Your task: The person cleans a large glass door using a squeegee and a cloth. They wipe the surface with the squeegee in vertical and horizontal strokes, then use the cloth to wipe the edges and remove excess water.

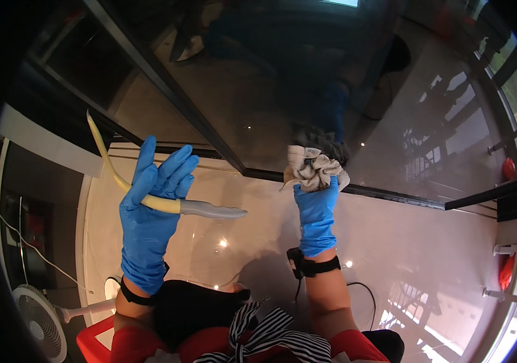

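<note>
My left hand [152, 208] wears a blue glove and holds a curved yellow tool with a grey grip [213, 210]. The tool lies across the palm under my thumb, while the other fingers stretch towards the dark glass. Its exact kind is unclear; the thin end points up and left. My right hand [316, 213], also in a blue glove, grips a crumpled, soiled beige cloth [316, 170]. That cloth is against the lower part of a dark glossy glass panel [276, 90], by its black bottom frame [385, 196]. The panel mirrors the cloth and glove.
Pale glossy tiles [240, 245] cover the floor. A black upright frame bar [172, 95] divides the glass. At lower left stands a white fan [41, 326], with a white cable [41, 256] nearby. A red object [95, 340] is beside my left arm. White pipe-like legs [512, 248] stand at right.
</note>
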`<move>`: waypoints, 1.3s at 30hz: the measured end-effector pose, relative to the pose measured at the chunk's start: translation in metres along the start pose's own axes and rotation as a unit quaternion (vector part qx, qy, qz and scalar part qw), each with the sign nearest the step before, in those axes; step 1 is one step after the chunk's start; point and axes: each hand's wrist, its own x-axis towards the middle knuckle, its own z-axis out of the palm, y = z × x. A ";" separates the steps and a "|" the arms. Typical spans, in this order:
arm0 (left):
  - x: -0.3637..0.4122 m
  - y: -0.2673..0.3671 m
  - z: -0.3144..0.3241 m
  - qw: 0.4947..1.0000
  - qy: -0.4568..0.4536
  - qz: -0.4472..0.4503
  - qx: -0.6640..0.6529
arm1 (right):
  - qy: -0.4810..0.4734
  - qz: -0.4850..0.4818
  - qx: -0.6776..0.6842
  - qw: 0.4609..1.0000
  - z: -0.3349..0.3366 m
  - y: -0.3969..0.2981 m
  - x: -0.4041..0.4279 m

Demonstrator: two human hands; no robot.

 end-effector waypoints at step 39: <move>-0.002 -0.114 0.130 0.866 -0.433 -0.118 0.219 | -0.165 -0.071 -0.421 0.889 0.049 -0.124 -0.163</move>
